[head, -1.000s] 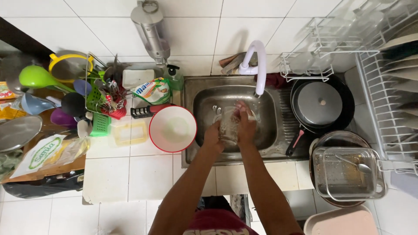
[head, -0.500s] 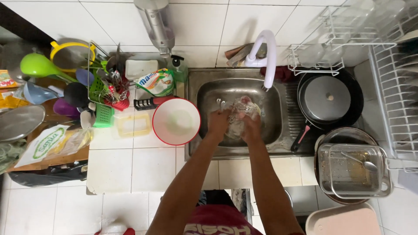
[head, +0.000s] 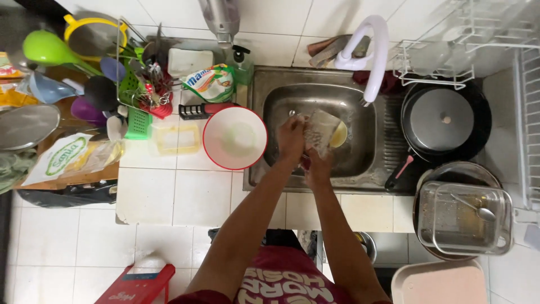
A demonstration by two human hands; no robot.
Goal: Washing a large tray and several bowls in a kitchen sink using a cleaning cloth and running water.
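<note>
Both my hands are inside the steel sink (head: 360, 169), under the white curved tap (head: 376, 56). My left hand (head: 291, 138) grips the left side of a clear, pale container (head: 322, 130) that lies tilted over the basin. My right hand (head: 316, 166) is curled at the container's near end, closer to the sink's front wall. A yellow rounded thing (head: 340, 135), sponge or small dish, shows just behind the container. What the right fingers press on is hidden.
A white bowl with a red rim (head: 234, 138) stands left of the sink. A black pan with a lid (head: 444, 119) and a steel tray on a round pan (head: 464, 211) sit to the right. Utensils, a soap pouch (head: 211, 83) and a dish rack (head: 529, 112) crowd the edges.
My right hand has drawn back toward the sink's front while the left stays on the container. The container has tipped and the yellow thing now shows behind it.
</note>
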